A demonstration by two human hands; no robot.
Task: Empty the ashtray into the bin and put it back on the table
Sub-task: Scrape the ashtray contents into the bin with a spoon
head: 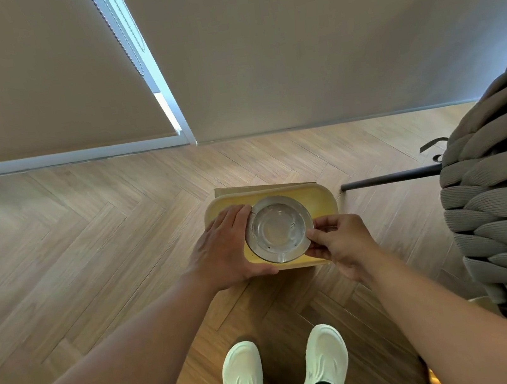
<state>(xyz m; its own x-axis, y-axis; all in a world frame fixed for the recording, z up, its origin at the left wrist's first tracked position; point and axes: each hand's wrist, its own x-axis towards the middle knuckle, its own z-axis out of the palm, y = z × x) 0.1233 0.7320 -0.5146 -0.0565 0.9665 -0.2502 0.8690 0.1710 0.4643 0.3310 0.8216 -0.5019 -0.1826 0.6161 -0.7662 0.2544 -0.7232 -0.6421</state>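
We hold the glass ashtray (279, 228) right above the yellow bin (323, 200) on the wood floor, our left hand (224, 249) cupped around its left rim and our right hand (341, 241) pinching its right rim, so both have a grip on it. The bowl faces up and looks almost clean, with only a few dark specks, so we judge the emptying done or nearly done. What is left is carrying it back to the worktop, which we cannot see here.

No legible text, label, brand, number or sign anywhere in view.
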